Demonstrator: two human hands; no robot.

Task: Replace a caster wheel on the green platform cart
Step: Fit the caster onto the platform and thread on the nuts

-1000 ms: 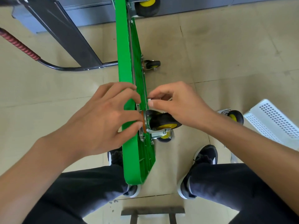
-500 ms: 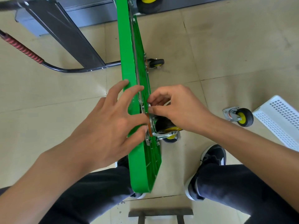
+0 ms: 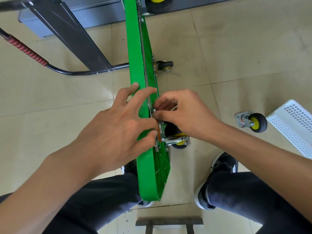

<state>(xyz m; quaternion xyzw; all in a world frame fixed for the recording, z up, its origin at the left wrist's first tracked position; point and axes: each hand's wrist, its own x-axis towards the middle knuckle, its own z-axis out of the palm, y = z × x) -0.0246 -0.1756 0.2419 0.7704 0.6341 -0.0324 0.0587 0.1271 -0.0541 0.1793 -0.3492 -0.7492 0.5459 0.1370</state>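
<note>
Left hand (image 3: pixel 116 130) spread on green cart (image 3: pixel 135 65); right hand (image 3: pixel 184 114) pinches, seemingly, caster hardware.

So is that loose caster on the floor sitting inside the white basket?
No, the loose caster lies on the floor tiles just left of the white basket, outside it.

One green cart (image 3: pixel 135 53); four caster wheels: three mounted (image 3: pixel 165 65) (image 3: pixel 177 134) (image 3: pixel 158 4), one loose (image 3: pixel 255 122); one white basket (image 3: pixel 293 125); two hands (image 3: pixel 116 130) (image 3: pixel 187 112).

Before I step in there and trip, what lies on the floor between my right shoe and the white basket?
In the head view, a loose caster wheel lies on the tiles between the right shoe and the white basket.
</note>
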